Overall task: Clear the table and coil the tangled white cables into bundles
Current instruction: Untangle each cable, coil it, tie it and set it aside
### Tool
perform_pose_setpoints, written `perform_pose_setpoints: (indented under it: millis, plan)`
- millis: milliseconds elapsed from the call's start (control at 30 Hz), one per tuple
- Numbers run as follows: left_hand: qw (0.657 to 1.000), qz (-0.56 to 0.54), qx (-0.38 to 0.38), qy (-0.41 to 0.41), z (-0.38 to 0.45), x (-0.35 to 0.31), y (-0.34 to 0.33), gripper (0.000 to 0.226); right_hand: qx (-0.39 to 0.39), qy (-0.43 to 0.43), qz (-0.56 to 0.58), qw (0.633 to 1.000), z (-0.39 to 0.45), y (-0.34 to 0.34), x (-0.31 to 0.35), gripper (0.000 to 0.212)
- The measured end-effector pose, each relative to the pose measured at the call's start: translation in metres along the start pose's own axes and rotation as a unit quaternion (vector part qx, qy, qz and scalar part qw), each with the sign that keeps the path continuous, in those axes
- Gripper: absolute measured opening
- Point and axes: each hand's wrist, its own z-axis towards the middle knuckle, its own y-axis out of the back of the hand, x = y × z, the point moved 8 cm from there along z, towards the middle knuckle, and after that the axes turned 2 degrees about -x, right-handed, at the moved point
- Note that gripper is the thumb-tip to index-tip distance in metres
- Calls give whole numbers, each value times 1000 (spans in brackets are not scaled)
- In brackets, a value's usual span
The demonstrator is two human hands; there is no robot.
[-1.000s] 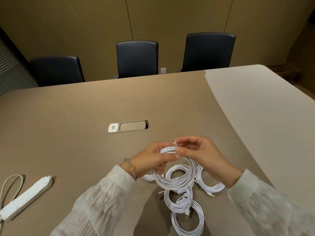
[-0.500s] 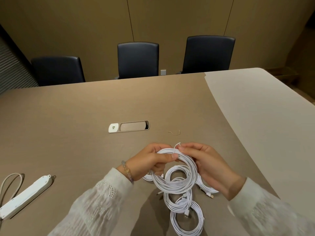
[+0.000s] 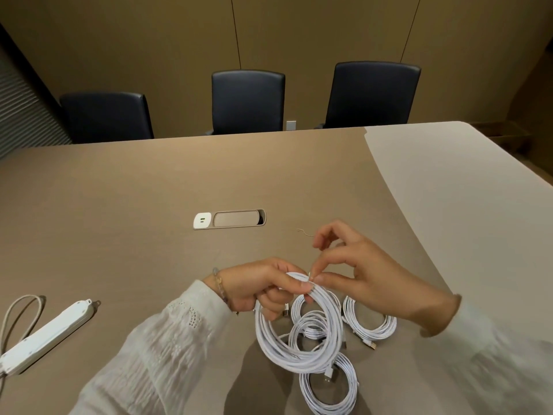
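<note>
Left hand [image 3: 263, 290] grips a raised white coil [image 3: 299, 327] steady above the counter [image 3: 149, 190] while right hand [image 3: 356, 271] fingers [image 3: 324, 277] pinch a tie at its top, apparently to bind it, finished bundles [image 3: 329, 390] lying beneath.

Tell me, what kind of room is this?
Probably an office meeting room: a long brown conference table with a built-in white power socket, and dark padded chairs lined along plain tan wall panels.

Left hand [image 3: 263, 290] curled around the top of a white cable coil [image 3: 299, 333], thumb on top. Right hand [image 3: 356, 274] pinches at the coil's top with thumb and forefinger, other fingers raised.
</note>
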Motion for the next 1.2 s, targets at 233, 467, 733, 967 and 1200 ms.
perform_pose_setpoints:
  millis: [233, 467, 733, 967, 1200]
  plan:
    - [994, 32, 74, 69, -5, 2, -7, 16, 51, 74, -40, 995, 4, -10, 18, 10]
    - [971, 149, -187, -19, 1, -16, 10, 12, -31, -51, -71, 996, 5, -3, -11, 6]
    - [604, 652, -446, -101, 2, -45, 1, 16, -128, -372, 156, 906, 4, -15, -80, 18]
    - [717, 491, -469, -155, -5, -49, 24, 17, -193, -277, 323, 884, 4, -7, -73, 11]
    - [856, 323, -378, -141, -1, -43, 31, 17, -140, -199, 315, 917, 4, -10, -70, 13]
